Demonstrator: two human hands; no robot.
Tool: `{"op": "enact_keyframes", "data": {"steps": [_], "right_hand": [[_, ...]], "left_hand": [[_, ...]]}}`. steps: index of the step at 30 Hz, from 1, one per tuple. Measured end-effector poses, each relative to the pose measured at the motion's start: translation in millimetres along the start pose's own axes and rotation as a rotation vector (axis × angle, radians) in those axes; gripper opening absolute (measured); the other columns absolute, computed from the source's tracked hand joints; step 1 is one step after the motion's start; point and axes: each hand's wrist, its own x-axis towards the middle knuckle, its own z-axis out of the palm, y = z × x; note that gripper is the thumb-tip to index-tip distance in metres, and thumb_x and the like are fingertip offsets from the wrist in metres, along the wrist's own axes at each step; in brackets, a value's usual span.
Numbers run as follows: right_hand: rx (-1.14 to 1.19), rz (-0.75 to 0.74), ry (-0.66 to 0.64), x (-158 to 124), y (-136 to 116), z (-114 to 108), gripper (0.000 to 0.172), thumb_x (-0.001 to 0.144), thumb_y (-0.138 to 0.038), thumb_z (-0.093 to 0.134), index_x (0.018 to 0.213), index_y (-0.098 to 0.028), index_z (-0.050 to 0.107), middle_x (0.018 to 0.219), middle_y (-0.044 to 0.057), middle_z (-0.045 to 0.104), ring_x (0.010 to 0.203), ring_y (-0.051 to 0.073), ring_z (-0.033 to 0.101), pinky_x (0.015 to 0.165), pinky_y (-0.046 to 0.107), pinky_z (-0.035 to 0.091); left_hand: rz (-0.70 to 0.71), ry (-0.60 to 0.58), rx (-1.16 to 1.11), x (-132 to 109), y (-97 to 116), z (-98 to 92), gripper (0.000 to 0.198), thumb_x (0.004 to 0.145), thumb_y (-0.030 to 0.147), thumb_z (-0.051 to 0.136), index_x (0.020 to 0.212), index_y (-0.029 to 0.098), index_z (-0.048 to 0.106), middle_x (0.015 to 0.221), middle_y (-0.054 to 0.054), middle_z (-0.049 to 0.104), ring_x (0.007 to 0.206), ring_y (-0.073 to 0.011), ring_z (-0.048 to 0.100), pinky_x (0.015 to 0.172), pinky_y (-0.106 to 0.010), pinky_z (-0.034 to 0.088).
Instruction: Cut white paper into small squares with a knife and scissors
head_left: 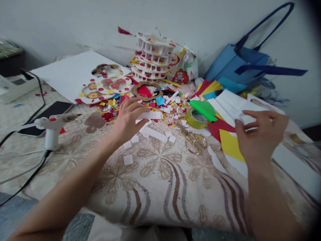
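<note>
My left hand [129,117] rests among paper scraps and pinches a white paper strip [150,115] between thumb and fingers. More white strips and small squares [154,134] lie just below it. My right hand [259,134] hovers over a stack of white sheets [233,103] and coloured paper, its fingers curled onto the edge of a white sheet. Gold-handled scissors [193,139] lie on the patterned cloth between both hands. A roll of yellow-green tape [197,118] with a green piece on top sits beyond the scissors.
A white glue gun [52,129] stands at left beside a black phone [47,115] and cables. A tiered white paper tower [154,58], decorated round plates [106,85] and a cardboard ring [146,90] sit at the back. A blue bag [238,63] leans against the wall.
</note>
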Motion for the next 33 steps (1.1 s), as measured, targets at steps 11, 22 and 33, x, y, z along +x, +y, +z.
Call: {"op": "enact_keyframes", "data": {"steps": [11,22,33], "right_hand": [[1.257,0.695,-1.058,-69,-92,34,0.039,0.087,-0.056,0.055,0.103,-0.02,0.057,0.067,-0.001,0.059,0.054,0.013,0.054,0.043,0.023,0.036],[1.234,0.841,-0.823,-67,-88,38,0.025,0.075,-0.04,0.071,0.081,-0.02,0.057,0.054,-0.004,0.059,0.046,0.009,0.047,0.043,0.021,0.032],[1.384,0.793,-0.941,-79,-91,38,0.021,0.081,-0.036,0.07,0.09,-0.022,0.057,0.057,-0.006,0.059,0.048,0.009,0.052,0.044,0.02,0.037]], "left_hand": [[0.192,-0.229,-0.138,-25,55,32.0,0.022,0.088,0.015,0.059,0.11,0.019,0.061,0.105,-0.005,0.069,0.126,-0.0264,0.049,0.114,-0.053,0.022],[-0.282,0.145,-0.56,-19,55,27.4,0.081,0.072,0.035,0.08,0.138,0.026,0.035,0.146,-0.013,0.038,0.132,-0.0296,0.041,0.105,-0.046,0.04],[-1.132,-0.274,-1.487,-26,83,38.5,0.045,0.073,0.028,0.08,0.107,0.014,0.053,0.104,-0.01,0.066,0.086,-0.0171,0.066,0.076,-0.03,0.052]]}}
